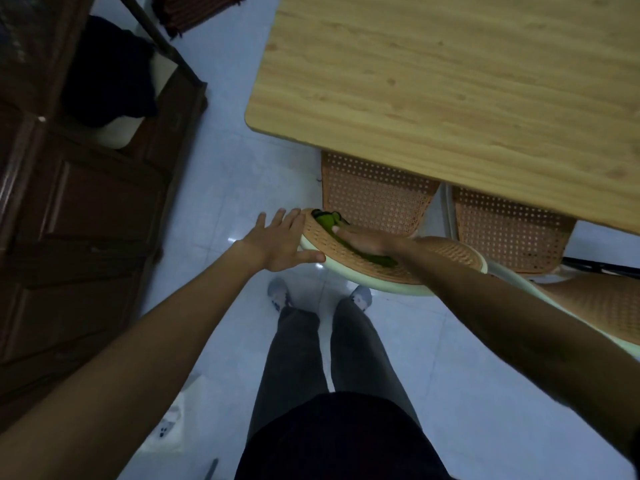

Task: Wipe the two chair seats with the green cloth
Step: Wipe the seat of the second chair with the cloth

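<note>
Wiping has not reached either seat (375, 199) yet, as far as you can judge: your right hand (367, 241) is pressing the green cloth (329, 224) onto the curved top of the chair back (391, 263) just below the table (450, 98) edge, not onto the woven seat tucked under the table. The second seat (509, 226) sits beside the first, also partly under the table, and it looks untouched.

Your right hand lies flat, fingers together and stretched over the cloth, palm down; it presses rather than grips, and most of the cloth is bunched ahead of your fingertips, toward the table. Your left hand (282, 242) is wide open, fingers spread, with the thumb and palm edge resting against the pale rim of the chair back on the side away from the table's middle, holding nothing.

The next move probably calls for pulling the chair out from under the table with that left hand, since the tabletop covers much of each seat, then carrying the cloth down to the seat.
</note>
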